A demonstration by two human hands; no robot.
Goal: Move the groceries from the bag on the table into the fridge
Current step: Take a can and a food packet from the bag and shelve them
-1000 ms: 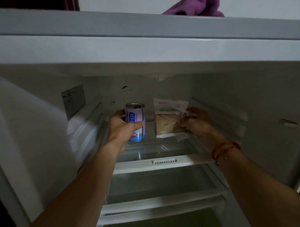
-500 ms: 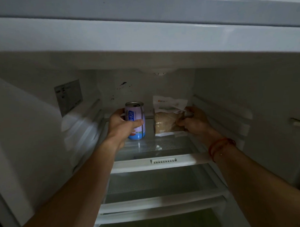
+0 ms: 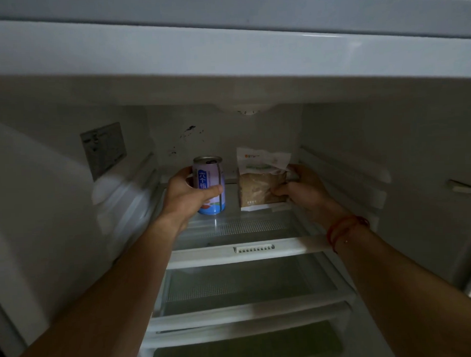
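We see bare forearms behind our left hand (image 3: 187,198) and right hand (image 3: 307,194); a thin red string bracelet (image 3: 342,224), several strands, circles the right wrist.

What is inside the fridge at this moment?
On the top shelf stand a drink can, gripped by the left hand, and a packet with brown contents, held by the right hand. Whatever is behind the packet, or deep on the lower shelves, is hidden.
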